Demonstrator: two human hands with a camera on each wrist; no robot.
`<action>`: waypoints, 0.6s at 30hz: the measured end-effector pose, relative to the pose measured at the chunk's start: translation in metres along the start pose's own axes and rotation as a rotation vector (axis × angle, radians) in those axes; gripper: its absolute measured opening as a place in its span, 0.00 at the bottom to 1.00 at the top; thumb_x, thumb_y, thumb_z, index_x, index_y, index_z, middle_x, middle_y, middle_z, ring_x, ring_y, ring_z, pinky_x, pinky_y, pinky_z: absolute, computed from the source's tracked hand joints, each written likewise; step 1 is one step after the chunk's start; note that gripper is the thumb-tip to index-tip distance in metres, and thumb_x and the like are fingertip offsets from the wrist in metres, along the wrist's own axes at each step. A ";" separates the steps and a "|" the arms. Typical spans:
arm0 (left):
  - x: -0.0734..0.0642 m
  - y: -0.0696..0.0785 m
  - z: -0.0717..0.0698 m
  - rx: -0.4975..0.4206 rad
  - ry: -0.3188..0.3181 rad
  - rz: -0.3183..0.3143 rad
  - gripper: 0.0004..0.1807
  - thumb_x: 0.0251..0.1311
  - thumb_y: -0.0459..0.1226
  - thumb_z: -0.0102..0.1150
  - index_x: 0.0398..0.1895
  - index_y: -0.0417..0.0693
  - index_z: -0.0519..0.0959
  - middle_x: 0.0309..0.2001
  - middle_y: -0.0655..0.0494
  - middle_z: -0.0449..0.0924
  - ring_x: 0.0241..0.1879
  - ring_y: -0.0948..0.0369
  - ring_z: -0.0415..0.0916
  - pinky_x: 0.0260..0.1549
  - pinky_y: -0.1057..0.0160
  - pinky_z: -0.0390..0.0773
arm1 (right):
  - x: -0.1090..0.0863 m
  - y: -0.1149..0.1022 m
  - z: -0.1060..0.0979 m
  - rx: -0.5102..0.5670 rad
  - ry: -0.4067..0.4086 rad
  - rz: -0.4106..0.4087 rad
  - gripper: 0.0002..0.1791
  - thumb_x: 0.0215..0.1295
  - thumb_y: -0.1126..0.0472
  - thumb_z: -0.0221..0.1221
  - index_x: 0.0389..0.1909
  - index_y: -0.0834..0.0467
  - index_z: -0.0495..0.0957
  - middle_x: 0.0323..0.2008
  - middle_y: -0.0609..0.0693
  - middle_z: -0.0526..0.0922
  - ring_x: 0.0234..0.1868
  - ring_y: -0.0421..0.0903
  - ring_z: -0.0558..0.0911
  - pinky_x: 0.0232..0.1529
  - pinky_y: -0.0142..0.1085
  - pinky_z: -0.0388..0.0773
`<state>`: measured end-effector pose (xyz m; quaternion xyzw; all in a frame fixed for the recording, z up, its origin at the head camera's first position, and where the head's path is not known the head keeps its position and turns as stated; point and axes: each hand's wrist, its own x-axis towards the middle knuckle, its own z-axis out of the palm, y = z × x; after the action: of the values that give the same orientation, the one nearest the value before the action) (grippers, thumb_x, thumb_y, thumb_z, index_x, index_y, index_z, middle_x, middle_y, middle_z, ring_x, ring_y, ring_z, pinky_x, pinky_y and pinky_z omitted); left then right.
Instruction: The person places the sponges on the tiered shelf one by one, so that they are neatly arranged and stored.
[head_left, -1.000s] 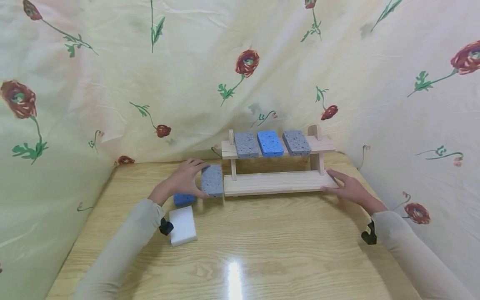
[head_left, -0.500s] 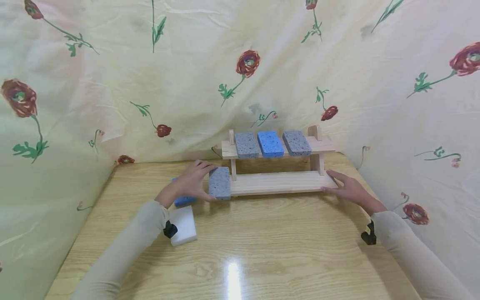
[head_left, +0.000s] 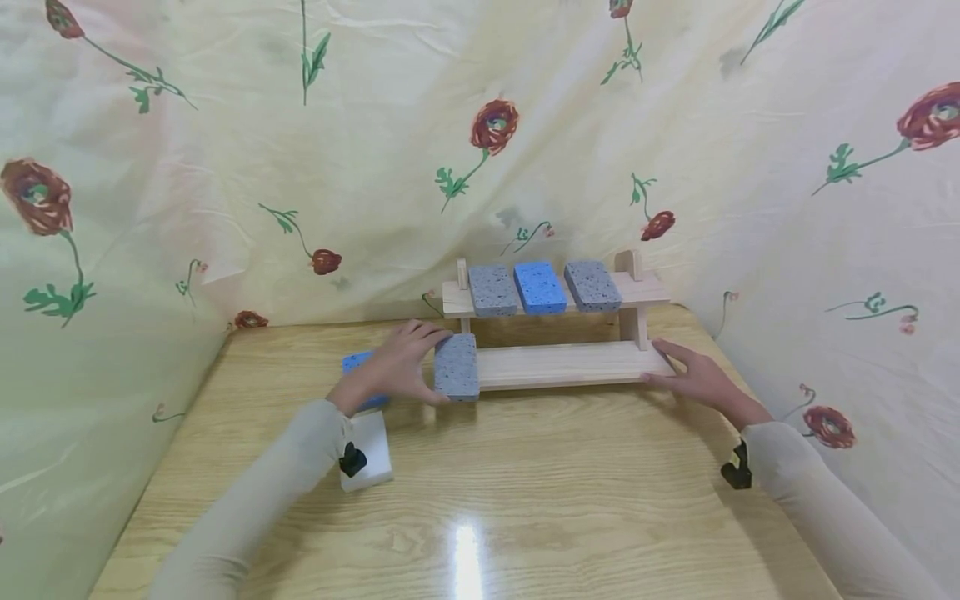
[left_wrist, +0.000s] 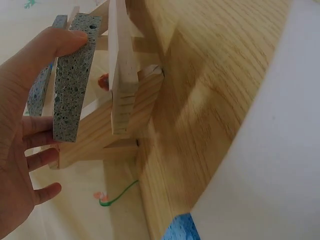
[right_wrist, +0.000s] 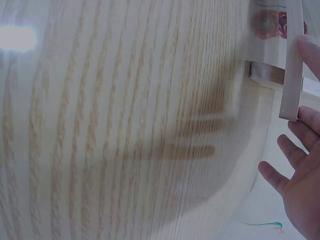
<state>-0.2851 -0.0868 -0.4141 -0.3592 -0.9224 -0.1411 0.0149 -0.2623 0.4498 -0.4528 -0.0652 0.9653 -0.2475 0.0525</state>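
Observation:
My left hand [head_left: 403, 363] pinches a grey speckled sponge [head_left: 457, 367] by its ends, thumb at one and fingers at the other. The sponge overlaps the left end of the lower board of a two-tier wooden shelf [head_left: 562, 365] in the head view. In the left wrist view the sponge [left_wrist: 77, 75] stands edge-on beside the board [left_wrist: 122, 75], with a gap between them. At the other end, my right hand [head_left: 693, 375] grips the board's right end between thumb and fingers. On the upper tier lie a grey sponge [head_left: 493, 290], a blue sponge [head_left: 540, 287] and another grey sponge [head_left: 592, 286].
Partly behind my left wrist, a blue sponge [head_left: 357, 361] lies on the wooden table [head_left: 570, 492]. A white foam block [head_left: 378, 446] is nearer to me, below the left forearm. Flower-print cloth [head_left: 390, 167] hangs behind the shelf and along both sides.
My left hand has carried the grey sponge rightward, from beside the shelf to over the lower board's left end. More of the blue sponge on the table shows. The right hand stays put.

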 end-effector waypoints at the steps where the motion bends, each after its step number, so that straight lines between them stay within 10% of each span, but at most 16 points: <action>1: 0.001 0.002 0.000 0.004 0.001 0.003 0.62 0.39 0.64 0.77 0.77 0.47 0.64 0.72 0.49 0.69 0.69 0.47 0.64 0.71 0.39 0.62 | 0.000 0.000 0.000 0.000 0.000 0.000 0.53 0.64 0.37 0.65 0.78 0.63 0.56 0.77 0.67 0.56 0.76 0.73 0.55 0.72 0.68 0.53; 18: 0.030 0.031 0.014 0.044 0.015 0.061 0.62 0.42 0.66 0.73 0.79 0.47 0.61 0.73 0.48 0.66 0.69 0.49 0.64 0.71 0.44 0.65 | 0.000 0.002 0.000 -0.006 0.011 -0.014 0.52 0.64 0.37 0.65 0.78 0.64 0.57 0.77 0.68 0.56 0.76 0.73 0.55 0.71 0.69 0.54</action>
<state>-0.2858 -0.0421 -0.4157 -0.3855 -0.9139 -0.1231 0.0338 -0.2621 0.4514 -0.4538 -0.0709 0.9658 -0.2452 0.0453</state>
